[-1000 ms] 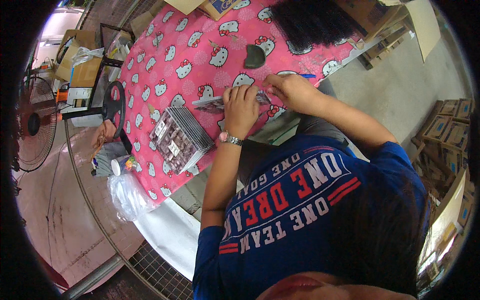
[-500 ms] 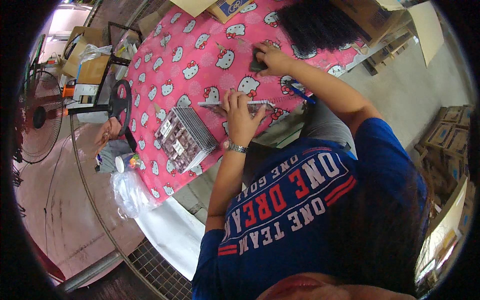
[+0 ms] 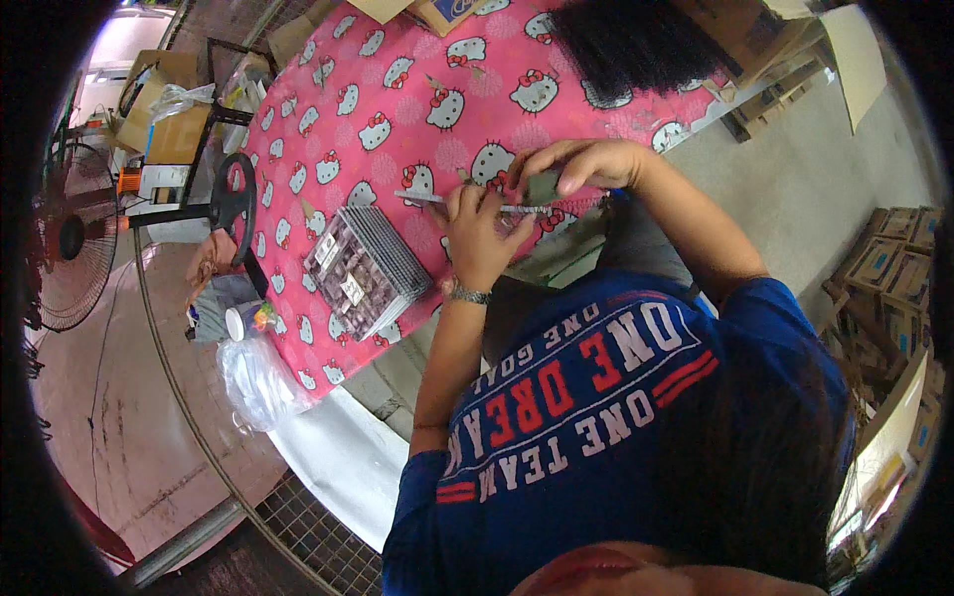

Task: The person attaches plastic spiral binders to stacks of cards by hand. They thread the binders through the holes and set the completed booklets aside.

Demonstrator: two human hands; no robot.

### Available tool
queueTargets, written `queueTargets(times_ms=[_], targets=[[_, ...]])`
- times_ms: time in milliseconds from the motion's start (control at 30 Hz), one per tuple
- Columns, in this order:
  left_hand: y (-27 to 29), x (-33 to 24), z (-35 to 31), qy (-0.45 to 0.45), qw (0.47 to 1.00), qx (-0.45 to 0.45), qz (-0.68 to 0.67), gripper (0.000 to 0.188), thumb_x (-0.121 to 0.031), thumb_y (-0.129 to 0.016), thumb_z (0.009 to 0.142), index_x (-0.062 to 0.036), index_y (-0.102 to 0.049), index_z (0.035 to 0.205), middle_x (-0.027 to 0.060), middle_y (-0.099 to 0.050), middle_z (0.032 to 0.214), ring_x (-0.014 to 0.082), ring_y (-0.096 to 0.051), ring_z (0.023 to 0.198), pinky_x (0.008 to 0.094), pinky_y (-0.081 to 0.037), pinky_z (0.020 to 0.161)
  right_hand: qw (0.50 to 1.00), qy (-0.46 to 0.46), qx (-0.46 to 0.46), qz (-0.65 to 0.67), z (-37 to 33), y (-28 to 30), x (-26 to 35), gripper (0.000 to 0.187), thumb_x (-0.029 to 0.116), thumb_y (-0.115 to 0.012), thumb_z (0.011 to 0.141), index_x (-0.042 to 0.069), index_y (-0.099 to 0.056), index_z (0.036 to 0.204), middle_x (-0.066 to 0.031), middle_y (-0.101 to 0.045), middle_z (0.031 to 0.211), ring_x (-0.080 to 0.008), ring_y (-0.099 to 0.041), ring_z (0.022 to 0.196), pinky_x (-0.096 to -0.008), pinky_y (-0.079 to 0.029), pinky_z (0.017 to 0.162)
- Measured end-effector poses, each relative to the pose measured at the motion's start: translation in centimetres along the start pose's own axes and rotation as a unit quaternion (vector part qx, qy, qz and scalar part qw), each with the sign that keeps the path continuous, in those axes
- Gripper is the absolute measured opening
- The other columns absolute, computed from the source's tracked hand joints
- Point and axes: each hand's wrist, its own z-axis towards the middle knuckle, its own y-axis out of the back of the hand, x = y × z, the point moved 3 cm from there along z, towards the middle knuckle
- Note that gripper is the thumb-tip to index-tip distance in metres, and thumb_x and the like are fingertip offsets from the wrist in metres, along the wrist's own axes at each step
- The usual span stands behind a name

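My left hand (image 3: pixel 479 236) is closed on a thin spiral notebook (image 3: pixel 417 198), which stands on its edge near the front of the pink table. A wire coil (image 3: pixel 586 202) runs along the notebook's upper edge and sticks out past its right end. In my right hand (image 3: pixel 586 167) is a small dark green block (image 3: pixel 541 187), held by the fingers and thumb close to the coil. Left of my left hand lies a neat stack of spiral notebooks (image 3: pixel 363 273) with dark patterned covers and white labels.
A pink cartoon-cat cloth (image 3: pixel 373 129) covers the table. Black wire coils (image 3: pixel 631 50) are heaped at the far right beside a cardboard box (image 3: pixel 750 40). At left stand a black fan (image 3: pixel 75 233), a white-lidded jar (image 3: pixel 236 323) and a clear plastic bag (image 3: pixel 253 382).
My right hand has come nearer and to the right, from the tabletop to the notebook's coil, carrying the dark green block. My left hand keeps its hold on the notebook.
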Motion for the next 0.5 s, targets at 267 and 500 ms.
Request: queueTargets(times_ms=[267, 500], targets=[[0.1, 0.5, -0.1, -0.004, 1.0, 0.018, 0.011, 0.041, -0.03, -0.076, 0.068, -0.0024, -0.06, 0.094, 0.0127, -0.053, 0.103, 0.0339, -0.046, 0.105, 0.047, -0.041, 0.09, 0.969, -0.094, -0.052, -0.222, 0.7, 1.3, -1.1, 0.051, 0.032, -0.072, 0.076, 0.001, -0.064, 0.116, -0.0129, -0.058, 0.117, -0.0244, -0.051, 0.114, -0.0352, -0.037, 0.101], [0.3, 0.8, -0.5, 0.004, 1.0, 0.02, -0.018, 0.043, -0.029, -0.076, 0.067, -0.0034, -0.057, 0.096, 0.0129, -0.053, 0.102, 0.0338, -0.048, 0.104, 0.0461, -0.041, 0.09, 0.949, -0.091, -0.021, -0.301, 1.7, 1.3, -0.2, 0.049, 0.036, -0.074, 0.077, 0.002, -0.066, 0.111, -0.0097, -0.061, 0.111, -0.0195, -0.052, 0.106, -0.0322, -0.04, 0.093]])
